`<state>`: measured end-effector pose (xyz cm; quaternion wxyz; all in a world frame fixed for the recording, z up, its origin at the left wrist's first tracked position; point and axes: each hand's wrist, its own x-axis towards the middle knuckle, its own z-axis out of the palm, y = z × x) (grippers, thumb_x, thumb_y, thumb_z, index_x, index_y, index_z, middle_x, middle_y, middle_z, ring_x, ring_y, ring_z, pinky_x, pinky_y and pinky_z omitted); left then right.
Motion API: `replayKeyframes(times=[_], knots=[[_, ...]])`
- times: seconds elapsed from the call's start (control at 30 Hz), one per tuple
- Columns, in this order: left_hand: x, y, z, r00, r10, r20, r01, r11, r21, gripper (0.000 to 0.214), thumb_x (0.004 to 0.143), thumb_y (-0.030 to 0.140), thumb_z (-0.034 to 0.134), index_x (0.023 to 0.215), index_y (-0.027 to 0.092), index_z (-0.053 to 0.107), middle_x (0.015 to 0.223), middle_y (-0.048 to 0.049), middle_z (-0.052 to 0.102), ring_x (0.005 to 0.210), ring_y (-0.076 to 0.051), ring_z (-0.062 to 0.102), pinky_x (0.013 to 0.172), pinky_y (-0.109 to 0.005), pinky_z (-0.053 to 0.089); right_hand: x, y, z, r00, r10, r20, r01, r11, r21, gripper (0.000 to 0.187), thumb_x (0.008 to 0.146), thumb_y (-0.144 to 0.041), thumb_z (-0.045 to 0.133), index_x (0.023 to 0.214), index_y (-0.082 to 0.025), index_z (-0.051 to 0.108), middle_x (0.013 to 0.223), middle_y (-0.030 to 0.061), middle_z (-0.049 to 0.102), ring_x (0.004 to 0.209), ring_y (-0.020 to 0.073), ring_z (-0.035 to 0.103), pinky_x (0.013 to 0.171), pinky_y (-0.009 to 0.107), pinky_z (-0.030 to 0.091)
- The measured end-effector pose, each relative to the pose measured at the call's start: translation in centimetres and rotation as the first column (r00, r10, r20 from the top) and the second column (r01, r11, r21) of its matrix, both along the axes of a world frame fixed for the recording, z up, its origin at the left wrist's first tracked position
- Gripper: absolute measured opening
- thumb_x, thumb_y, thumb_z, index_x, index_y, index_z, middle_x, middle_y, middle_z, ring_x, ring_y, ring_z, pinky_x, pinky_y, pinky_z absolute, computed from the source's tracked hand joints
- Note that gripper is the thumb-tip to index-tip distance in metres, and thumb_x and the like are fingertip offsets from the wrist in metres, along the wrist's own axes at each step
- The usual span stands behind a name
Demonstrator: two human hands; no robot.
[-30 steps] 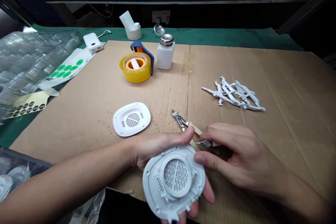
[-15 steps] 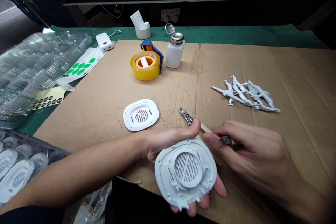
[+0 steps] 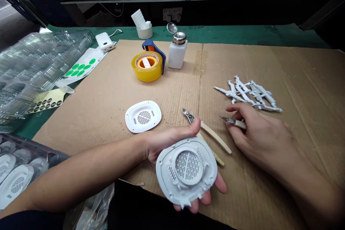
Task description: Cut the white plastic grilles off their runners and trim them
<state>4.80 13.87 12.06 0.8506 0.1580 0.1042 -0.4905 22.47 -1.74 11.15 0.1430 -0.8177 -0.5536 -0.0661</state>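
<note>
Change: right hand (image 3: 258, 133) drawn back from the white plastic housing (image 3: 185, 167), now well apart from it and near the pile of white sprue parts (image 3: 245, 93).

Left hand: palm up and open, (image 3: 164, 143) fingers spread beneath the housing, thumb raised behind its rim.

Right hand: closed on a craft knife (image 3: 233, 121), blade pointing left, touching neither housing nor sprue parts.

Housing: resting on the left palm, slotted round grille facing up, small tabs around the rim.

Flush cutters: (image 3: 188, 116) lying on the cardboard sheet (image 3: 102, 115), head just beyond the left thumb, pale handles spread toward the right hand.

Nearby: a white cover (image 3: 143, 116) face up on the cardboard; yellow tape roll (image 3: 147, 66) against a blue dispenser (image 3: 152, 46); pump bottle (image 3: 176, 55) with its lid flipped open.

Desk edge: green dot stickers (image 3: 78, 70), black dot stickers (image 3: 47, 102), clear blister trays (image 3: 35, 68), white power bank (image 3: 104, 41).

Writing: nothing legible; printing on the black dots too small to read, no brand visible.
</note>
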Motion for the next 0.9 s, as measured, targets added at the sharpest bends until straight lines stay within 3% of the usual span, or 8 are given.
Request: replayKeyframes(times=[0.17, 0.37, 0.53, 0.63, 0.7, 0.77, 0.9], knots=[[-0.3, -0.1, 0.0, 0.999, 0.028, 0.034, -0.029, 0.999, 0.020, 0.112, 0.079, 0.074, -0.025, 0.101, 0.009, 0.064, 0.084, -0.0111, 0.067, 0.070, -0.022, 0.068, 0.062, -0.040, 0.052, -0.5, 0.3, 0.5, 0.998, -0.006, 0.062, 0.008, 0.999, -0.038, 0.032, 0.089, -0.030, 0.050, 0.119, -0.022, 0.057, 0.111, 0.0060, 0.066, 0.081, 0.0264, 0.066, 0.057, 0.036, 0.045], [-0.9, -0.3, -1.1, 0.983, 0.113, 0.144, -0.107, 0.993, -0.046, 0.088, 0.080, 0.084, 0.031, 0.111, 0.007, 0.059, 0.088, -0.0101, 0.066, 0.071, -0.024, 0.067, 0.059, -0.037, 0.053, -0.3, 0.3, 0.0, 0.996, 0.011, 0.093, -0.010, 1.000, -0.016, 0.031, 0.090, -0.031, 0.051, 0.119, -0.022, 0.059, 0.113, 0.0068, 0.067, 0.088, 0.0298, 0.068, 0.062, 0.040, 0.050], [-0.9, -0.2, -0.9, 0.983, 0.160, 0.095, -0.155, 0.986, -0.059, 0.099, 0.079, 0.089, 0.020, 0.113, 0.005, 0.059, 0.088, -0.0114, 0.067, 0.074, -0.022, 0.069, 0.062, -0.036, 0.056, -0.1, 0.2, 0.6, 0.988, 0.145, 0.047, -0.150, 0.978, 0.147, 0.021, 0.094, -0.027, 0.055, 0.111, -0.016, 0.062, 0.101, 0.0107, 0.067, 0.095, 0.0316, 0.064, 0.080, 0.046, 0.052], [-0.8, -0.1, -0.7, 0.979, 0.187, 0.083, -0.182, 0.981, -0.060, 0.097, 0.081, 0.087, 0.020, 0.113, 0.004, 0.059, 0.088, -0.0122, 0.068, 0.075, -0.023, 0.070, 0.061, -0.036, 0.057, -0.4, -0.1, 1.7, 0.952, 0.304, -0.029, -0.281, 0.908, 0.311, 0.005, 0.096, -0.019, 0.057, 0.091, -0.019, 0.060, 0.088, 0.0070, 0.065, 0.088, 0.0235, 0.061, 0.082, 0.039, 0.049], [-0.8, -0.1, -0.8, 0.974, 0.207, 0.090, -0.202, 0.977, -0.071, 0.097, 0.080, 0.087, 0.023, 0.112, 0.004, 0.060, 0.087, -0.0127, 0.068, 0.074, -0.023, 0.070, 0.061, -0.036, 0.057, -0.8, -0.3, 2.3, 0.901, 0.418, -0.116, -0.352, 0.860, 0.368, 0.016, 0.097, -0.017, 0.057, 0.082, -0.021, 0.054, 0.078, 0.0029, 0.060, 0.082, 0.0188, 0.058, 0.080, 0.035, 0.048], [-0.7, -0.1, -0.9, 0.971, 0.221, 0.091, -0.215, 0.974, -0.075, 0.099, 0.078, 0.089, 0.022, 0.111, 0.004, 0.060, 0.087, -0.0130, 0.068, 0.073, -0.023, 0.070, 0.061, -0.036, 0.057, -1.0, -0.3, 2.5, 0.870, 0.471, -0.149, -0.385, 0.835, 0.393, 0.017, 0.098, -0.015, 0.056, 0.082, -0.021, 0.053, 0.078, 0.0019, 0.059, 0.080, 0.0166, 0.057, 0.079, 0.032, 0.047], [-0.8, 0.0, -1.1, 0.966, 0.240, 0.099, -0.234, 0.970, -0.071, 0.107, 0.071, 0.095, 0.020, 0.111, 0.005, 0.061, 0.087, -0.0130, 0.069, 0.073, -0.024, 0.071, 0.059, -0.036, 0.057, -1.1, 0.1, 2.0, 0.893, 0.449, -0.008, -0.406, 0.815, 0.414, 0.009, 0.096, -0.010, 0.057, 0.097, -0.019, 0.058, 0.089, 0.0046, 0.063, 0.083, 0.0156, 0.060, 0.079, 0.029, 0.047]])
